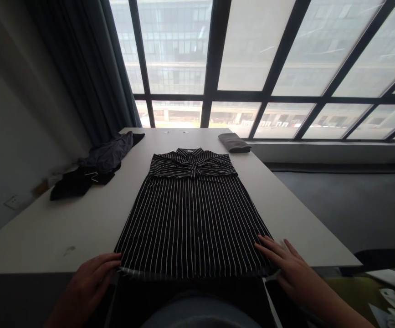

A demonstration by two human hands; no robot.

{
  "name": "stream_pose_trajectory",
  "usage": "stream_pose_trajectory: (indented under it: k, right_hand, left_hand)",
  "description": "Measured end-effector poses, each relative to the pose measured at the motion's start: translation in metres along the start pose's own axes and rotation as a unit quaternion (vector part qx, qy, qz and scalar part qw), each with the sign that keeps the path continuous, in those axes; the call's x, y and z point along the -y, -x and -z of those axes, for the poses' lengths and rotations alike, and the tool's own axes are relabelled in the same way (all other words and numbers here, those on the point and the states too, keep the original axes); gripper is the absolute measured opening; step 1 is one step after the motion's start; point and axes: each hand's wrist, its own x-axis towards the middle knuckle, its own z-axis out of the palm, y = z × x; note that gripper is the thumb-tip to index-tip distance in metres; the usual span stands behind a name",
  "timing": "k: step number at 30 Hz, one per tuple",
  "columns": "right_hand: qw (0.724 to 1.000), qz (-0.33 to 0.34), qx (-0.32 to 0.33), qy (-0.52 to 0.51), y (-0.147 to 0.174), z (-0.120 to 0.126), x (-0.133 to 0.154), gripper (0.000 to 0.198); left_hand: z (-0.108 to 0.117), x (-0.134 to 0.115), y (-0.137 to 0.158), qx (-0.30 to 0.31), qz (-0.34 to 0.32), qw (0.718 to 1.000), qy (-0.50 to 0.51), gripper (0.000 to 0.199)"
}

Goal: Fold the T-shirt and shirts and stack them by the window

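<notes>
A black shirt with white stripes (197,218) lies spread on the white table, collar toward the window and hem at the near edge. Its sleeves are folded across the upper part, meeting at the middle. My left hand (93,275) touches the hem's left corner with stretched fingers held close together; its thumb is hard to make out. At the right corner, my right hand (284,259) rests with fingers spread, the fingertips flat on the cloth.
On the white table's (91,228) left side lies a heap of dark clothes (105,157) with a hanger hook showing. A folded grey cloth (234,142) sits at the far right edge. Large windows and a dark curtain (81,64) stand behind.
</notes>
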Motion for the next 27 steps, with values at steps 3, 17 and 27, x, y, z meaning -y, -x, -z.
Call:
stream_pose_trajectory:
  k: [3,17,27]
  right_hand:
    - [0.999,-0.018,-0.017,-0.033,-0.045,0.026,0.015,0.065]
    - [0.994,0.043,0.086,-0.044,-0.461,-0.005,0.213,0.040]
    - [0.987,-0.079,0.137,-0.001,-0.581,-0.078,0.266,0.050]
  left_hand:
    - [0.005,-0.013,-0.009,0.018,0.146,0.988,-0.038,0.041]
    - [0.007,-0.072,-0.057,0.155,0.366,0.918,-0.007,0.014]
    - [0.009,-0.066,-0.060,0.194,0.413,0.889,0.019,0.030]
